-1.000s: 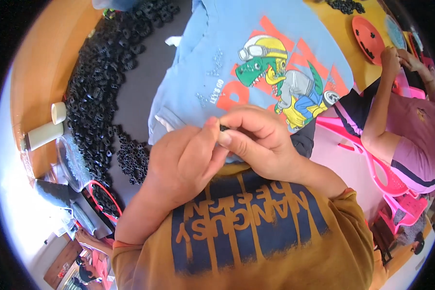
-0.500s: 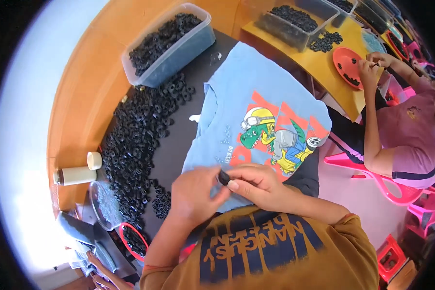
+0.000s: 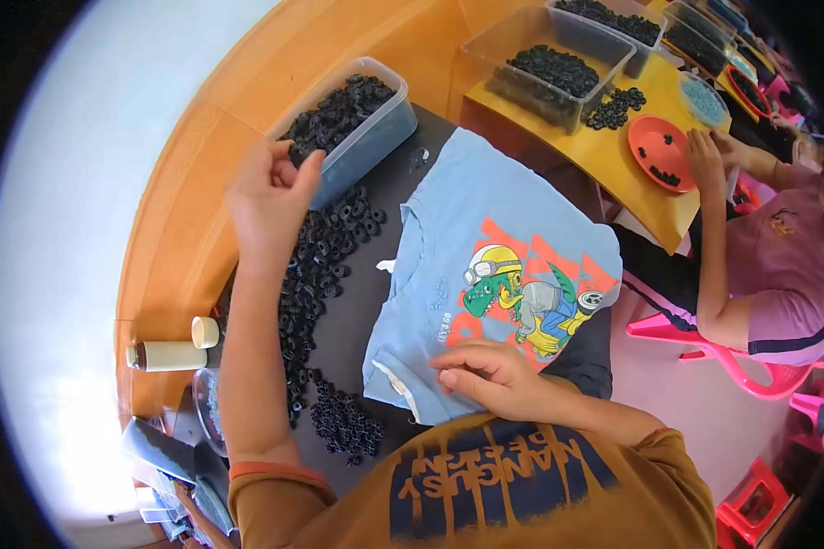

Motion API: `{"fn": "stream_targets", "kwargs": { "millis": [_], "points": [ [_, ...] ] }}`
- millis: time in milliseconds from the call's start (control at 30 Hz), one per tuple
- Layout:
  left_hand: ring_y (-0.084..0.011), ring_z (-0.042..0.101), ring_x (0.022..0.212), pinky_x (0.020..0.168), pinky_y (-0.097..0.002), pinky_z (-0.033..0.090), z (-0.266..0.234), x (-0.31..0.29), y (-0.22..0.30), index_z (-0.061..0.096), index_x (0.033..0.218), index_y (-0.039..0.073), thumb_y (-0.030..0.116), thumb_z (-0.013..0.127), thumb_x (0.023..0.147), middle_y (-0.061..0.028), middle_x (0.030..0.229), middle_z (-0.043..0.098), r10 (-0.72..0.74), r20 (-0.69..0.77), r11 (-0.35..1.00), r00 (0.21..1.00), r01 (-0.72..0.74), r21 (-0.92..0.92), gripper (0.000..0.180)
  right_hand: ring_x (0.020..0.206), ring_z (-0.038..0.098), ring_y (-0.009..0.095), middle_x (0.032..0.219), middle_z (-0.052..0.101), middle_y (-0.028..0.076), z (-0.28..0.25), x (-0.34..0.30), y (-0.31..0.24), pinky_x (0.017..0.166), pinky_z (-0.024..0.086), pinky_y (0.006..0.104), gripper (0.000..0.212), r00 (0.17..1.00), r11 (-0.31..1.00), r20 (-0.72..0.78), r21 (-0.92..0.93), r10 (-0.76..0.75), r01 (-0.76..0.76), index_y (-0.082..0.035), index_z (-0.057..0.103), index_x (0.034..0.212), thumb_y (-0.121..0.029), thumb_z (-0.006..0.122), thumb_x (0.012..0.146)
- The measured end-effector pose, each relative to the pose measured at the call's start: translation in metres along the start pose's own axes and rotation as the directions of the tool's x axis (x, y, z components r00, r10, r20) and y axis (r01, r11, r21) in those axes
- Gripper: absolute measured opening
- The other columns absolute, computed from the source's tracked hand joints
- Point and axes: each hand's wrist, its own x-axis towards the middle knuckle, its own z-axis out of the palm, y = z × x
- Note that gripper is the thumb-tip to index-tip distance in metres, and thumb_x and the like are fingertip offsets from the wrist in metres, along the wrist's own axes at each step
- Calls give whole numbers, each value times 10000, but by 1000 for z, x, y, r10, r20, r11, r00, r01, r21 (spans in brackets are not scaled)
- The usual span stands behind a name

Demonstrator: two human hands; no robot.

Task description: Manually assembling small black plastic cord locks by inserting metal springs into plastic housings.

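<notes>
My left hand (image 3: 270,197) is hovering at a bin (image 3: 368,154) of black pieces (image 3: 343,110); I can't tell its grip. My right hand (image 3: 496,377) is hanging slack over a shirt (image 3: 449,183). More pieces (image 3: 325,270) are littering the table (image 3: 352,302) between; rightward, a co-worker (image 3: 783,252) is sitting.

I can see big red-orange lettering (image 3: 544,249) behind the cartoon dinosaur (image 3: 533,307) and a small white line of words (image 3: 445,328) on the light blue shirt (image 3: 520,209), plus tan capitals (image 3: 491,462) across the person's brown shirt (image 3: 568,520).
</notes>
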Motion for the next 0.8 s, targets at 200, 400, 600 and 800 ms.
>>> {"fn": "stream_targets", "kwargs": {
  "millis": [200, 400, 600, 800],
  "points": [
    [-60, 436, 508, 471, -221, 380, 0, -24, 18, 601, 862, 12, 119, 763, 720, 6, 561, 482, 234, -51, 966, 971, -227, 123, 241, 750, 574, 104, 853, 639, 55, -4, -2, -4, 652, 443, 238, 195, 998, 999, 56, -27, 23, -21, 21, 609, 1035, -119, 561, 908],
    [-131, 532, 566, 550, -309, 427, -9, 38, -85, 627, 922, 24, 311, 629, 835, -41, 629, 581, -166, 93, 983, 982, 157, 91, 299, 700, 563, 116, 802, 627, 41, 0, 3, -3, 633, 436, 253, 178, 999, 997, 39, -73, -30, 33, 15, 610, 1028, -91, 574, 888],
    [-134, 585, 761, 673, -225, 461, -9, -29, -19, 414, 1175, 1, 224, 595, 858, -85, 917, 623, -242, 315, 968, 918, 206, 142, 428, 582, 540, 184, 669, 568, 66, -1, 2, 2, 519, 400, 295, 39, 993, 995, 68, -27, -95, 97, -16, 631, 817, -52, 617, 814],
    [-244, 589, 785, 678, -301, 470, -7, -157, 4, 617, 1000, 19, 65, 612, 812, -107, 884, 601, -24, 573, 997, 820, -21, 72, 194, 546, 547, 181, 643, 585, 72, -3, 1, 3, 490, 398, 291, 26, 976, 995, 195, -8, -93, 96, 8, 647, 786, 10, 641, 761]
  ]
}}
